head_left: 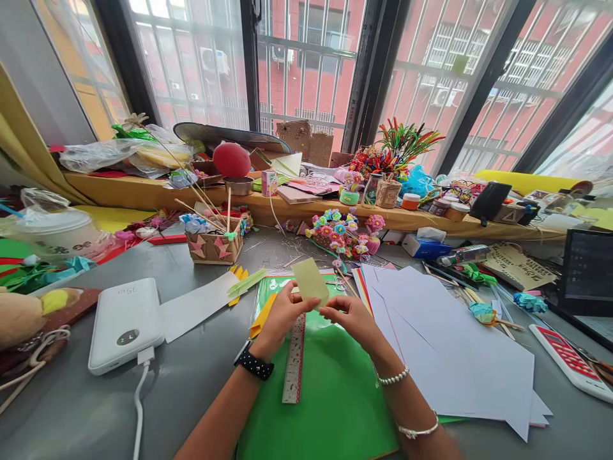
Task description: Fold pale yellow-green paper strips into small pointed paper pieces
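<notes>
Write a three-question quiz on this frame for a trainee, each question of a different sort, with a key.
1. True or false: the ruler lies on the green sheet.
2. Which thing does the left hand hold?
A. tissue box
B. pale green paper
C. calculator
3. How many bracelets show on the right arm?

Key: 1. True. 2. B. 3. Two.

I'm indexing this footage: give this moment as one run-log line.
left hand: holding pale green paper | right hand: at paper's lower corner | beneath: ruler on green surface | right side: white sheets
</notes>
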The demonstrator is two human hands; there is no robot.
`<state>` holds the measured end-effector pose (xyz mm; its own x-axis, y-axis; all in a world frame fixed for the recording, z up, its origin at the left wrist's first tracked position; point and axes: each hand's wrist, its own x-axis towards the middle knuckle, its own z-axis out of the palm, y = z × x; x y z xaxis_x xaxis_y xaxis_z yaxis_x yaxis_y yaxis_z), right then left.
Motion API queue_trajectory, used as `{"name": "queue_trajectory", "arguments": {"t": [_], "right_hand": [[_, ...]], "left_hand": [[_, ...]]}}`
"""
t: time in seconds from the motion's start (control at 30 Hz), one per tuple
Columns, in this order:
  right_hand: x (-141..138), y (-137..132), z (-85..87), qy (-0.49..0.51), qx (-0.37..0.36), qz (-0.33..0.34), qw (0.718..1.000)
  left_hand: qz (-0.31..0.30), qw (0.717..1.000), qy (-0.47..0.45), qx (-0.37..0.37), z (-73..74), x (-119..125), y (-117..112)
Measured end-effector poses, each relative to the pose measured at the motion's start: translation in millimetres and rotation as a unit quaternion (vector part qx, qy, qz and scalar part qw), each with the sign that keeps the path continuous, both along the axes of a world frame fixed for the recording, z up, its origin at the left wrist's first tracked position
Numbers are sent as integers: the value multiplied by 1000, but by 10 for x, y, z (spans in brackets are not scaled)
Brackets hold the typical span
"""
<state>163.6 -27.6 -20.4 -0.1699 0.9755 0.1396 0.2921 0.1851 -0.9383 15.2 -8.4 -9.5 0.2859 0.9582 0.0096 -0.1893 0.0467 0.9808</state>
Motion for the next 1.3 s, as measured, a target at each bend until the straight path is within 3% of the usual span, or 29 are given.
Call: {"name": "queue_trajectory", "arguments": {"t": [0.4,0.6,1.0,1.13,1.23,1.3], "right_hand": [[-11,5,-9,13,5,-6,1000],[36,41,-16,39,39,-68,996],[-11,4,32,183,-40,-66,980],[31,28,25,211,-59,-103,970],[58,42,18,205,-29,-148,967],[53,42,7,176,11,-151,973]], "left_hand": [[29,999,0,-39,-10,3,3],[20,999,24,-29,43,2,-20],[2,1000,0,-6,2,15,-10],[2,999,25,-20,20,11,-13],[-41,998,48,-24,-33,17,-5],[-111,992,55,-20,-108,27,10]]}}
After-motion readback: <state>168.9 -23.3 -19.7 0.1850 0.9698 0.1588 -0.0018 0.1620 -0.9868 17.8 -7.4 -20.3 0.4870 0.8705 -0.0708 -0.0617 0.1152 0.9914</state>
